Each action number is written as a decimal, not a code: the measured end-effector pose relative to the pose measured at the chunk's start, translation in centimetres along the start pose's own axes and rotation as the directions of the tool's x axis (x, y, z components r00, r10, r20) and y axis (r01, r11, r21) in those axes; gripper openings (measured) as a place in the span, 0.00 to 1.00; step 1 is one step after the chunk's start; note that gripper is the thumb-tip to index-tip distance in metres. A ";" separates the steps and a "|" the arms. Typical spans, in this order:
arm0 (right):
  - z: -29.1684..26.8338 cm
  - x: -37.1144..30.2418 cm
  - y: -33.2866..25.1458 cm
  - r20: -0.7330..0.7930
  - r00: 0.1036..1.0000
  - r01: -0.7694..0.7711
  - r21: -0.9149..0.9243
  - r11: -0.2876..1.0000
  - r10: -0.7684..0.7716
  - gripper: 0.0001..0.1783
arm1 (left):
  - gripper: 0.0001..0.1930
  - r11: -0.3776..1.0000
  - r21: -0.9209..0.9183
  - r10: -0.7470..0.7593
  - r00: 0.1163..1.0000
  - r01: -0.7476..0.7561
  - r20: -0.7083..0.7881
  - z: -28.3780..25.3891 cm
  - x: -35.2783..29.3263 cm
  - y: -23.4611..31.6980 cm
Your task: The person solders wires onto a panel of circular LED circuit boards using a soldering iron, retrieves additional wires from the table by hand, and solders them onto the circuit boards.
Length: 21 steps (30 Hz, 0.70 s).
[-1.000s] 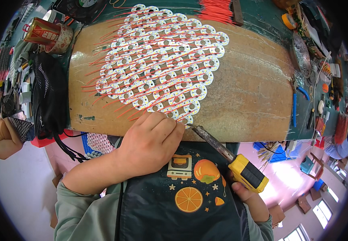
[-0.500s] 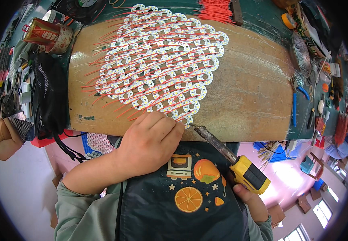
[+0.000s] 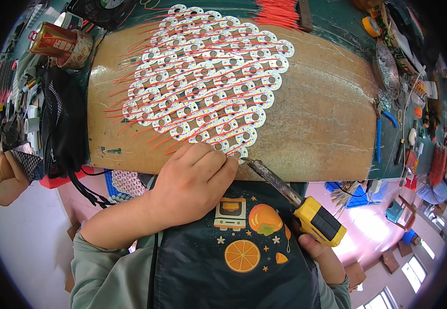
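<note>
A sheet of joined white round LED boards (image 3: 225, 80) lies on the brown work board, with red wires (image 3: 154, 100) running across it in slanting rows. My left hand (image 3: 197, 175) bends over the sheet's near corner, fingers closed; whatever they pinch is hidden beneath them. In my right hand (image 3: 313, 247) is a soldering iron (image 3: 320, 220) with a yellow and black handle, gripped from below, most of the fingers out of sight behind it. The iron's dark shaft slants up to the left, and its thin tip is at the nearest round board (image 3: 239, 153); I cannot tell whether they touch.
Cut red wires (image 3: 277, 13) lie in a bundle at the far edge. Blue-handled pliers (image 3: 378, 136) and a roll of orange tape (image 3: 370, 27) are on the right. A cup with a can (image 3: 53, 40) and a black bag (image 3: 62, 118) sit left. Another person's arm (image 3: 9, 177) shows far left.
The soldering iron has shifted very slightly to the left in my right hand. My left hand and the LED sheet stay practically still.
</note>
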State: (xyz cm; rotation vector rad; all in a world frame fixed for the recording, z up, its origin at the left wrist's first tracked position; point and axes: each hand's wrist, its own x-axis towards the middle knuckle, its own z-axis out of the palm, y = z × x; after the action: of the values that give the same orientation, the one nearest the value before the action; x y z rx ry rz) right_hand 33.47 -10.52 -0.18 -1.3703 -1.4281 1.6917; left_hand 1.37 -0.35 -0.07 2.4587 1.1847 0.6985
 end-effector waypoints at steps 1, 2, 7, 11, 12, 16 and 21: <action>-0.1 -0.1 0.1 0.008 1.000 -0.005 -0.016 1.000 0.005 0.25 | 0.15 1.000 0.000 -0.002 1.000 0.002 0.007 0.0 0.0 0.0; -0.2 -0.2 0.2 0.015 1.000 -0.009 -0.032 0.999 0.010 0.25 | 0.15 1.000 0.000 -0.002 1.000 0.002 0.007 0.0 0.0 0.0; -0.5 -0.1 0.4 0.049 0.999 0.024 -0.106 0.994 -0.019 0.25 | 0.15 1.000 0.013 -0.004 1.000 0.003 0.028 -0.2 0.1 0.2; -0.4 -0.2 0.1 0.056 0.998 0.005 -0.114 0.993 0.002 0.25 | 0.15 1.000 0.000 0.003 1.000 -0.003 0.018 -0.1 0.0 -0.1; -0.5 -0.2 0.2 0.059 0.998 0.007 -0.111 0.994 -0.001 0.25 | 0.15 1.000 0.002 0.003 1.000 -0.003 0.020 -0.1 0.0 0.0; -0.6 -0.3 0.6 0.055 0.998 0.017 -0.116 0.993 -0.010 0.24 | 0.15 1.000 0.008 0.002 1.000 -0.002 0.021 0.0 0.0 0.0; -0.4 -0.3 0.2 0.021 1.000 -0.007 -0.056 0.998 0.008 0.24 | 0.15 1.000 0.007 0.005 1.000 -0.005 0.022 -0.2 0.1 0.0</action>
State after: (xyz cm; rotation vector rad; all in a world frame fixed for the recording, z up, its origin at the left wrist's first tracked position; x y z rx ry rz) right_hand 33.99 -10.64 -0.24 -1.3931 -1.4941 1.6878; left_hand 1.31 -0.23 0.10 2.4694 1.1749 0.6677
